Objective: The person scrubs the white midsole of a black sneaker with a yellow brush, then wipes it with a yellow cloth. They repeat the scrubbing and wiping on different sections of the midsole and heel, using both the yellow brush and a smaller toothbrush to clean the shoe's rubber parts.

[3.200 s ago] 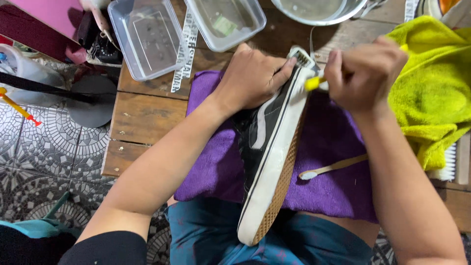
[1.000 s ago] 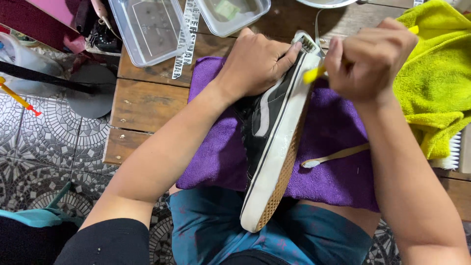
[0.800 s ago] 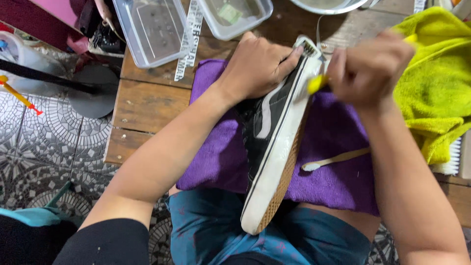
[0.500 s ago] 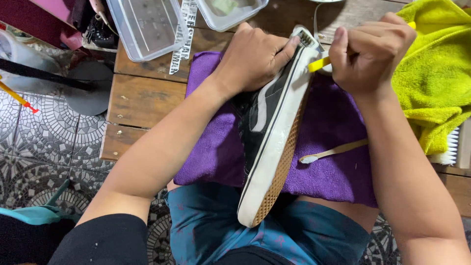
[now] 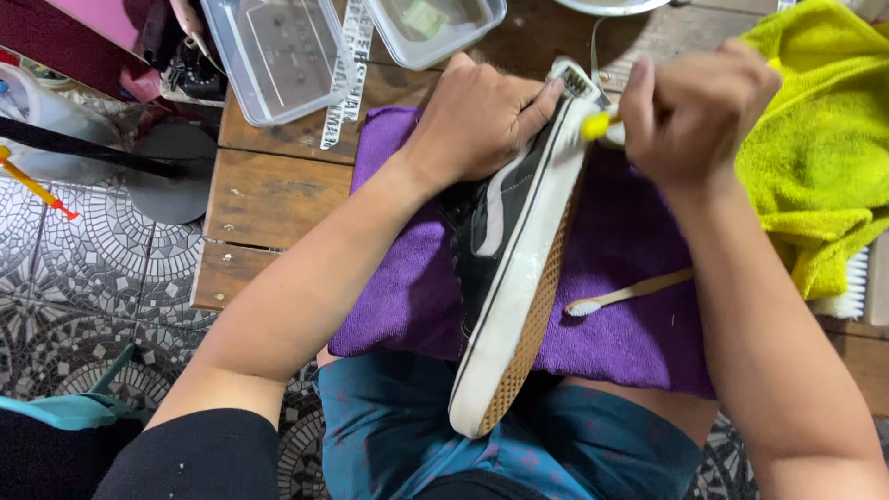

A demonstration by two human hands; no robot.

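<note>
A black sneaker (image 5: 505, 250) with a white sidewall and tan waffle sole lies on its side on a purple cloth (image 5: 630, 278). Its heel points at my lap. My left hand (image 5: 482, 116) presses down on the shoe's upper near the toe. My right hand (image 5: 694, 106) is closed around a yellow-handled brush (image 5: 600, 123), whose head meets the white rubber at the toe. A wooden toothbrush (image 5: 630, 293) rests on the cloth to the right of the sole.
Two clear plastic tubs (image 5: 273, 56) stand at the back of the wooden table (image 5: 264, 199). A yellow-green towel (image 5: 824, 148) is bunched at the right, over a white scrub brush (image 5: 847, 292). Patterned floor tiles (image 5: 83, 268) lie to the left.
My right hand has been making short strokes with the yellow brush at the toe of the shoe. My left hand has stayed on the upper. The view has shifted slightly.
</note>
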